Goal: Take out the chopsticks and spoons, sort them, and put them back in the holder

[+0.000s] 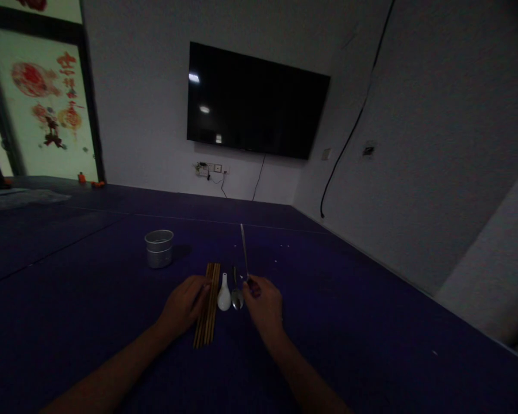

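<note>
A row of wooden chopsticks (209,322) lies on the dark blue surface, and the curled fingers of my left hand (183,305) close against their left side. Just right of them is a white soup spoon (224,299), bowl toward me. Beside it rests a metal spoon (237,299) with a shiny bowl and dark handle. My right hand (265,305) pinches a slim metal utensil (244,247) whose thin shaft points up and away from me. Its lower end is hidden in my fingers, so its exact kind cannot be made out.
A metal cup (159,250) stands upright beyond my left hand. Small white bits dot the blue surface (349,322). Clear plastic sheeting (21,198) lies far left. A black cable (345,146) hangs along the right wall, and a television (259,103) is mounted ahead.
</note>
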### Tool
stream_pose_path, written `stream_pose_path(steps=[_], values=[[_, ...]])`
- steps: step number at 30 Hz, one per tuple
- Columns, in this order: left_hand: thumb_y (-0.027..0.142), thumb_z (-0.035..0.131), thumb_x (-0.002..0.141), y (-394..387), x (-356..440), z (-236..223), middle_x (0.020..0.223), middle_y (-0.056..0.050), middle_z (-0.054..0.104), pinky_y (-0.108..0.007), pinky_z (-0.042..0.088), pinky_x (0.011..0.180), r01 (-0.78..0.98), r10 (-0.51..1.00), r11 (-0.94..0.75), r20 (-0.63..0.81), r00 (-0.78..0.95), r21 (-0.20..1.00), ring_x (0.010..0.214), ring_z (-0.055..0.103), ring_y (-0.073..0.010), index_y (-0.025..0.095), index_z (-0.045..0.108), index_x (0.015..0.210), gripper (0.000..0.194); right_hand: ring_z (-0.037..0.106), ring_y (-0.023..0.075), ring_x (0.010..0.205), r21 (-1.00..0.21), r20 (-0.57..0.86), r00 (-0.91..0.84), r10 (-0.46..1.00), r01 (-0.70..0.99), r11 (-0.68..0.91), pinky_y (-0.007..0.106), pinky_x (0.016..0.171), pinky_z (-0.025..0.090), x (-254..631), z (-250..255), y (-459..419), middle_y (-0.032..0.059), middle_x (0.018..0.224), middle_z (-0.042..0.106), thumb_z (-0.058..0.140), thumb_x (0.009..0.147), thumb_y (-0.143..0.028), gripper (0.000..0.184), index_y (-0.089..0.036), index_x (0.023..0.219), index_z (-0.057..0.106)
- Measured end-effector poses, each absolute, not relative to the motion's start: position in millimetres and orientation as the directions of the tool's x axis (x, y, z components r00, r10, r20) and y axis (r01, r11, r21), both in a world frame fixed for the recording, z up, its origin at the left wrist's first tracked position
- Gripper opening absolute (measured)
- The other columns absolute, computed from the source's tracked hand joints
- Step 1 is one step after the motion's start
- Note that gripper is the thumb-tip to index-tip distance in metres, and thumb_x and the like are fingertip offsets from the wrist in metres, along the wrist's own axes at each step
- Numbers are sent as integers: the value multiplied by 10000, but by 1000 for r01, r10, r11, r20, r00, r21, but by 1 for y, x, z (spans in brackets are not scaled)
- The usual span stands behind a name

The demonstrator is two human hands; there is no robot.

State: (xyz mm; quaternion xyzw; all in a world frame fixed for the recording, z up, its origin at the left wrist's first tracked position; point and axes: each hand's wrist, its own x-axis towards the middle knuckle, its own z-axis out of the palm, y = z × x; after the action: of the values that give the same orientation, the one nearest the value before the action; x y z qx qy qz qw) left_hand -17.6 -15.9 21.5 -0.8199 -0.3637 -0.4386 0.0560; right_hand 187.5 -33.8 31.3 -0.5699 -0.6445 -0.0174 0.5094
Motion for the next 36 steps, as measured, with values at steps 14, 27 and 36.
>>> stream_pose_path(steps=[14,27,36], values=[[299,336,934,-14,-19,20,887,-71,679,-302,536,739,655,566,-719,743,357,233,821,653,-176,193,597,977,285,526,148,433,-451,442,182,878,892,42,259,434,200,204,21,-24,67,475,609,580,739,-238,296,-186,448,605],[274,336,930,-14,-19,19,884,-71,680,-293,534,720,667,563,-714,743,363,216,811,656,-175,184,592,968,274,576,149,510,-401,386,135,913,916,34,244,452,257,201,15,-19,72,573,654,574,773,-226,242,-164,560,667],[281,336,931,-13,-20,18,884,-66,691,-288,533,730,664,565,-715,739,366,218,821,660,-172,192,596,953,277,625,163,670,-373,376,128,918,928,24,225,547,349,198,10,-16,107,748,682,569,823,-231,212,-137,689,704]])
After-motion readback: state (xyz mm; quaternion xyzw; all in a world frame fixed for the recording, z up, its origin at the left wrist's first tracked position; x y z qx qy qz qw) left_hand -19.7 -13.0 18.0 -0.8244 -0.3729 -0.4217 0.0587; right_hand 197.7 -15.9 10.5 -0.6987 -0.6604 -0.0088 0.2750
